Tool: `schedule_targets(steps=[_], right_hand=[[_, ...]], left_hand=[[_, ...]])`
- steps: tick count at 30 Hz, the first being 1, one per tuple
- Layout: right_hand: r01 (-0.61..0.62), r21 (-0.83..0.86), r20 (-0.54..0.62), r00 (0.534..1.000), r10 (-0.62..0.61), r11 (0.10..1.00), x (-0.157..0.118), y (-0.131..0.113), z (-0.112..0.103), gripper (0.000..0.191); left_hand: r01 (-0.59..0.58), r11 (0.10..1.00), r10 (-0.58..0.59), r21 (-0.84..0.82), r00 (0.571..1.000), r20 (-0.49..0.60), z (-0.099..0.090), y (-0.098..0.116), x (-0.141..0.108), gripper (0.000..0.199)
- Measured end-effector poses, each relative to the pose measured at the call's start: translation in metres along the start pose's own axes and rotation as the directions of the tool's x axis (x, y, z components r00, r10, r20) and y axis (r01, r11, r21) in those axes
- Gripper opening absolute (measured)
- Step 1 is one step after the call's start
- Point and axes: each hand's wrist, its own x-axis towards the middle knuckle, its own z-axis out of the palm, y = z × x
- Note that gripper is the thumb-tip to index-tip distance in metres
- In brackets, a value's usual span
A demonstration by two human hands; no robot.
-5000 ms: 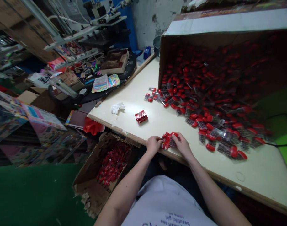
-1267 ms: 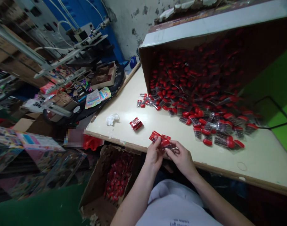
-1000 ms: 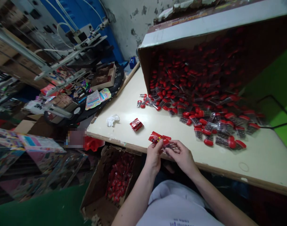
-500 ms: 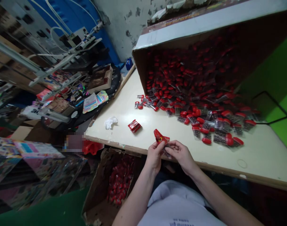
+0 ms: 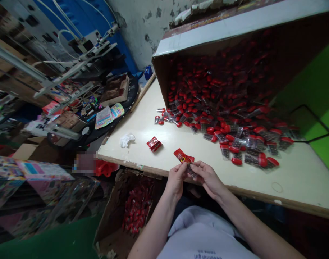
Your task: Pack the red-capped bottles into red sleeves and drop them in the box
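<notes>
Your left grip (image 5: 176, 182) and right grip (image 5: 208, 179) are both clamped on the red packet (image 5: 181, 155); pinch it firmly, just over the counter (image 5: 293, 183) edge.

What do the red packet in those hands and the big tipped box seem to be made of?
The red packet looks like glossy plastic film, judging by its sheen. The tipped box looks like plain brown cardboard, with a matte unpainted inner wall.

The left hand (image 5: 176, 181) and right hand (image 5: 209, 178) were held close together in front of the body, their fingers (image 5: 200, 167) curled inward in a pinch, both bare forearms (image 5: 153, 225) angling inward.
</notes>
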Motion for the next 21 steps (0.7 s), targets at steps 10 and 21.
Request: schedule_targets(steps=[10, 21], right_hand=[[0.167, -0.249, -0.007, 0.985, -0.175, 0.954, 0.006, 0.011, -0.002, 0.03], [0.344, -0.437, 0.18, 0.939, -0.294, 0.831, -0.001, 0.01, -0.03, 0.051]], left_hand=[[0.021, 1.0, -0.022, -0.021, 0.996, -0.081, -0.005, 0.0, 0.004, 0.033], [0.215, 0.968, -0.213, -0.127, 0.977, 0.026, -0.001, 0.008, 0.001, 0.039]])
